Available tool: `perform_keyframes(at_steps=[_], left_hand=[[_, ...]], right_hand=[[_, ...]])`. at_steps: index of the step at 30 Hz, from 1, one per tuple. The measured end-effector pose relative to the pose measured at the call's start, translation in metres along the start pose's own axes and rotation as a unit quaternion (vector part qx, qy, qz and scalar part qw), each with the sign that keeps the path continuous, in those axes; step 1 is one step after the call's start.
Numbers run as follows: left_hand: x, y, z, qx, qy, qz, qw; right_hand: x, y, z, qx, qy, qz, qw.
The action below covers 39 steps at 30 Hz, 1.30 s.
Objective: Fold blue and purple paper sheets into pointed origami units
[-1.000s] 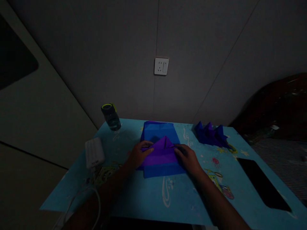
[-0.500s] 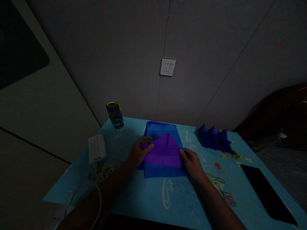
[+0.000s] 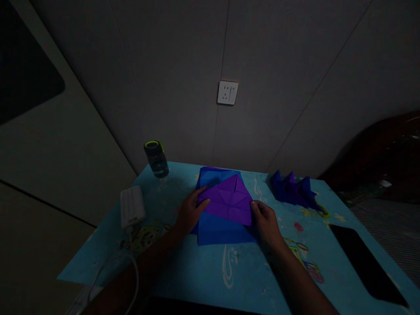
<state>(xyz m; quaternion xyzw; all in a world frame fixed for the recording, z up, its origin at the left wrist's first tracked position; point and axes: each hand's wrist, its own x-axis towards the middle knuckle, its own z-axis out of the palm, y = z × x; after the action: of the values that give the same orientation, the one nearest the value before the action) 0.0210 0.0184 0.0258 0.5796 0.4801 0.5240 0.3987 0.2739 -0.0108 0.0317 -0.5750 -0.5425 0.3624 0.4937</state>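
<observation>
A folded purple paper (image 3: 226, 202) with a pointed top is stretched between my two hands. My left hand (image 3: 192, 211) pinches its left edge, thumb on the front. On the right edge, my right hand (image 3: 265, 218) grips it between thumb and fingers. The purple sheet is tilted, its right side lower. Beneath it lie blue paper sheets (image 3: 223, 234), partly covered by the purple one. Several folded paper boats (image 3: 293, 191), blue and purple, stand together at the back right of the table.
A water bottle (image 3: 156, 159) stands at the back left. Nearer is a white power bank (image 3: 132, 206) with a white cable (image 3: 136, 267). A dark flat phone-like slab (image 3: 367, 264) lies at the right edge of the patterned blue table (image 3: 183, 275). A wall socket (image 3: 227, 92) is behind.
The purple paper has turned clockwise, its point shifting right and up and its lower edge rising off the blue sheets. Both hands still hold its sides.
</observation>
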Motion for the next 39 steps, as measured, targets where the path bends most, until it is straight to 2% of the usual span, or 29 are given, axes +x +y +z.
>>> perform_keyframes(at_steps=[6,11,18,23,27,30,35,39], left_hand=[[0.001,-0.004,-0.001,-0.020,-0.033,-0.066,0.997],[0.001,-0.005,-0.001,0.000,-0.039,-0.067,0.997],[0.000,0.004,-0.003,0.066,-0.013,-0.012,0.998],[0.000,0.000,-0.007,0.125,0.002,0.155,0.980],[-0.002,-0.006,-0.009,0.207,0.050,0.219,0.952],[-0.002,-0.008,-0.009,0.233,0.049,0.236,0.942],[-0.004,-0.011,-0.010,0.249,-0.015,0.220,0.943],[-0.005,-0.011,-0.008,0.264,0.006,0.200,0.944]], right_hand=[[0.001,-0.002,-0.002,0.054,0.001,0.032,0.998],[0.002,-0.003,-0.005,0.083,0.005,0.040,0.996],[0.000,-0.008,-0.007,0.059,-0.044,-0.002,0.997],[0.003,-0.009,-0.011,0.018,0.024,-0.091,0.995],[0.005,-0.009,-0.013,0.016,0.055,-0.100,0.993],[0.005,-0.009,-0.011,0.040,0.063,-0.079,0.994],[0.003,-0.010,-0.010,0.099,0.060,-0.010,0.993],[0.002,-0.013,-0.010,0.095,0.060,0.015,0.994]])
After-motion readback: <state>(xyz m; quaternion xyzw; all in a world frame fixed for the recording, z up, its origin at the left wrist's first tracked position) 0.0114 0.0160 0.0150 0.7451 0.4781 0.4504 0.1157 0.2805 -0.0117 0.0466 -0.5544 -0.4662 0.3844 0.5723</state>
